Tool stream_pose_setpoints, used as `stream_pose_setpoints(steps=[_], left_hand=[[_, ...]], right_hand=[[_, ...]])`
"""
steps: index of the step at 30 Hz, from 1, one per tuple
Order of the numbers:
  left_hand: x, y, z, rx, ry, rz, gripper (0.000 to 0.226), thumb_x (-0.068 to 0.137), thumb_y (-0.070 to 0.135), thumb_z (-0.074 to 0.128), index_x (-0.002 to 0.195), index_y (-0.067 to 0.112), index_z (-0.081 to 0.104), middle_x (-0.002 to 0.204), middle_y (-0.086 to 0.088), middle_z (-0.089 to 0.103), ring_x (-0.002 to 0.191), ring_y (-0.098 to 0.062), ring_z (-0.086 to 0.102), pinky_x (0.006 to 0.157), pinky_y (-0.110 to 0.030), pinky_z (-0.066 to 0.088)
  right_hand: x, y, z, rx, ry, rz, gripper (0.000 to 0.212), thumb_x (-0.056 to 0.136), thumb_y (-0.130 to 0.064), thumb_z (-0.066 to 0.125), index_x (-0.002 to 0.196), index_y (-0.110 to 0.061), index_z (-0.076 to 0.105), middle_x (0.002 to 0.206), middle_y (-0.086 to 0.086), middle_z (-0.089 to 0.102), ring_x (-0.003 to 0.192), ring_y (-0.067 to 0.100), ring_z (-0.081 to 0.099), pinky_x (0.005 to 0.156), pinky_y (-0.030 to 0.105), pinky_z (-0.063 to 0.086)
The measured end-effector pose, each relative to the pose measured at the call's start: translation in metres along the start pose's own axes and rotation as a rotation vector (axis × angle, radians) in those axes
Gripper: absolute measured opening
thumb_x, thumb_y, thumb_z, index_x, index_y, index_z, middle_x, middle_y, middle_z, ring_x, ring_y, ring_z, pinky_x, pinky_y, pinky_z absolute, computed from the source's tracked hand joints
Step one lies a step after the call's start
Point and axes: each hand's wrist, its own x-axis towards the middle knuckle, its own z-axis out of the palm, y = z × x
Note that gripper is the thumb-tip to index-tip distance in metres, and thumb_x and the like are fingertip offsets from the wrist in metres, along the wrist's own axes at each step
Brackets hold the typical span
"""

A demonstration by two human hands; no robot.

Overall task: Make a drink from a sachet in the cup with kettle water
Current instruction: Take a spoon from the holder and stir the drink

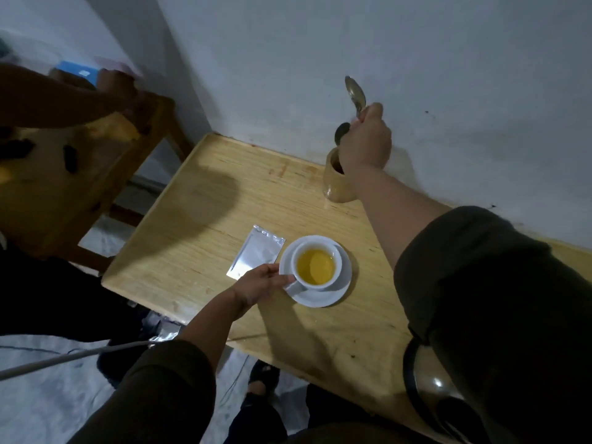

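Left hand [261, 283] grips cup [315, 265] handle; right [365, 139] grips spoon [355, 92] beyond.

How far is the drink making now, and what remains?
Done: the cup on its saucer holds yellow liquid, and the sachet lies beside it. In hand: the left hand steadies the cup's handle while the right hand holds a spoon above the holder. Left: probably stirring.

No legible text, not even on sachet [256, 251].
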Motion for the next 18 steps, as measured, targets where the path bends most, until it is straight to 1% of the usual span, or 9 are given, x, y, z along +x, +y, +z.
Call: stream_pose_setpoints(steps=[2,4,6,8,10,13,15,17,18], left_hand=[[0.0,0.0,-0.001,0.022,-0.026,0.009,0.008,0.09,0.025,0.062,0.094,0.027,0.067,0.073,0.014,0.074,0.061,0.007,0.067,0.051,-0.009,0.05],[0.0,-0.001,-0.002,0.037,-0.04,0.018,0.014,0.088,0.03,0.064,0.1,0.025,0.069,0.093,0.005,0.073,0.077,-0.004,0.069,0.063,-0.016,0.052],[0.002,-0.004,-0.005,0.05,-0.031,0.035,0.036,0.082,0.039,0.069,0.111,0.018,0.067,0.102,-0.001,0.071,0.086,-0.012,0.067,0.069,-0.022,0.052],[0.003,-0.007,-0.005,0.074,-0.026,0.049,0.061,0.067,0.053,0.073,0.114,0.015,0.067,0.106,-0.005,0.073,0.09,-0.019,0.069,0.075,-0.034,0.057],[0.005,-0.01,-0.005,0.091,-0.015,0.08,0.072,0.055,0.06,0.073,0.111,0.014,0.07,0.113,-0.011,0.073,0.102,-0.027,0.069,0.093,-0.047,0.055],[0.004,-0.012,-0.004,0.118,0.025,0.105,0.069,0.06,0.06,0.071,0.112,0.015,0.068,0.116,-0.008,0.071,0.109,-0.029,0.066,0.101,-0.048,0.05],[0.0,-0.011,-0.003,0.134,0.038,0.11,0.06,0.074,0.052,0.068,0.119,0.013,0.064,0.12,-0.009,0.068,0.112,-0.028,0.063,0.102,-0.047,0.049],[-0.001,-0.01,-0.003,0.151,0.041,0.112,0.057,0.08,0.049,0.066,0.121,0.009,0.062,0.121,-0.011,0.066,0.113,-0.029,0.062,0.102,-0.045,0.049],[-0.002,-0.009,-0.003,0.158,0.038,0.114,0.055,0.082,0.048,0.065,0.12,0.008,0.063,0.121,-0.011,0.066,0.113,-0.03,0.062,0.101,-0.045,0.049]], right_hand=[[-0.014,-0.01,-0.017,0.045,0.033,-0.002,0.013,0.098,-0.014,0.04,0.105,-0.007,0.049,0.102,0.011,0.068,0.091,0.026,0.064,0.066,0.031,0.044],[-0.034,-0.015,-0.033,0.099,0.048,0.04,0.012,0.095,-0.012,0.044,0.104,-0.008,0.05,0.092,0.009,0.065,0.083,0.027,0.06,0.063,0.031,0.043],[-0.062,-0.014,-0.045,0.158,0.046,0.119,0.02,0.091,-0.013,0.048,0.11,-0.009,0.049,0.084,0.005,0.059,0.076,0.024,0.057,0.057,0.029,0.039],[-0.094,-0.007,-0.05,0.215,-0.01,0.178,0.022,0.088,-0.012,0.05,0.11,-0.013,0.048,0.085,0.007,0.064,0.072,0.023,0.059,0.06,0.031,0.048],[-0.125,0.006,-0.046,0.289,-0.098,0.262,0.014,0.087,-0.008,0.051,0.097,-0.016,0.056,0.09,0.009,0.071,0.065,0.013,0.061,0.059,0.019,0.052],[-0.164,0.018,-0.043,0.483,-0.218,0.436,0.022,0.09,-0.007,0.051,0.074,-0.017,0.062,0.087,0.01,0.074,0.063,0.012,0.061,0.057,0.022,0.048],[-0.185,0.022,-0.043,0.574,-0.278,0.498,0.024,0.092,-0.008,0.046,0.08,-0.013,0.066,0.078,0.003,0.071,0.06,0.01,0.06,0.055,0.02,0.045],[-0.201,0.028,-0.041,0.571,-0.313,0.486,0.015,0.09,-0.007,0.054,0.094,-0.009,0.068,0.077,-0.001,0.07,0.056,0.003,0.06,0.055,0.014,0.046],[-0.209,0.031,-0.039,0.551,-0.317,0.454,0.012,0.087,-0.008,0.06,0.095,-0.011,0.069,0.081,0.001,0.071,0.06,0.002,0.062,0.061,0.014,0.049]])
